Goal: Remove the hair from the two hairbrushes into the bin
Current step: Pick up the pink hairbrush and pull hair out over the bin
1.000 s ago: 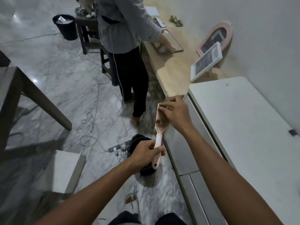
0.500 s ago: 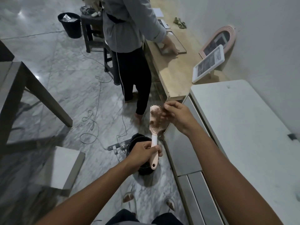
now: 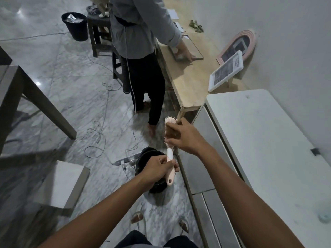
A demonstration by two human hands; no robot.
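Observation:
A pink hairbrush (image 3: pixel 169 154) stands upright in the air, bristles clogged with brown hair (image 3: pixel 169 134). My left hand (image 3: pixel 157 168) grips its handle low down. My right hand (image 3: pixel 186 136) lies against the bristle head, fingers pinching the clump of hair. Directly under the brush a small black bin (image 3: pixel 152 158) sits on the floor, mostly hidden by my left hand. No second hairbrush is visible.
A white table (image 3: pixel 268 149) runs along my right, a wooden bench (image 3: pixel 189 83) beyond it where another person (image 3: pixel 139 42) stands. Cables and a power strip (image 3: pixel 125 161) lie on the marble floor. A low stool (image 3: pixel 62 183) stands at left, another black bin (image 3: pixel 76 25) far back.
My right hand has slid down from the top of the brush head onto the middle of the bristles. The brush has stayed upright over the bin.

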